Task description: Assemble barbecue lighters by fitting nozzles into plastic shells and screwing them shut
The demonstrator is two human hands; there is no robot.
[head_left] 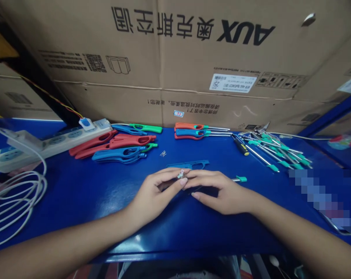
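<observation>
My left hand (156, 192) rests on the blue table (85, 193), fingertips pinched on a small pale part (180, 174) at its tips. My right hand (218, 190) lies beside it, fingers curled over a thin metal rod with a green tip (239, 179) that sticks out to the right. The two hands touch at the fingertips. Just behind them lies a blue plastic lighter shell half (189, 165). What the right fingers grip underneath is partly hidden.
Red, blue and green shell halves (117, 147) lie piled at the back left. Assembled lighters (197, 131) sit at back centre, several green-tipped metal rods (275, 153) at back right. A white power strip (47, 141) and coiled cable (12, 201) lie left. Cardboard boxes (175, 58) wall the back.
</observation>
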